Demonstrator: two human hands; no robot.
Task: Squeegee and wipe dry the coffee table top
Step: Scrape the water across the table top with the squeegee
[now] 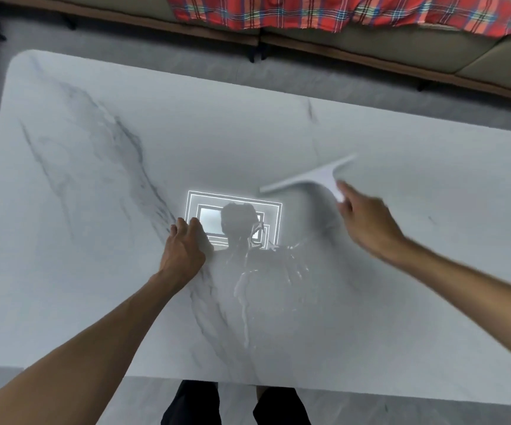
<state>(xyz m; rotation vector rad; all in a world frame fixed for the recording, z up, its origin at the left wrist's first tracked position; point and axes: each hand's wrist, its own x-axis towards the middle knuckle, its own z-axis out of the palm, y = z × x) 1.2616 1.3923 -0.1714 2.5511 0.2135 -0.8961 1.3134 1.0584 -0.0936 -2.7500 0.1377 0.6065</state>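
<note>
A white marble coffee table top with grey veins fills the view. Streaks of water shine on it near the front middle. A white T-shaped squeegee is right of centre, its blade angled up to the right. My right hand is at the squeegee's handle end, fingers touching it; motion blur hides whether the grip is closed. My left hand rests flat on the table left of the wet patch, fingers apart, holding nothing.
A sofa runs along the far side with a red plaid cloth draped over it. A ceiling light reflects on the table. My legs in dark clothing stand at the table's near edge.
</note>
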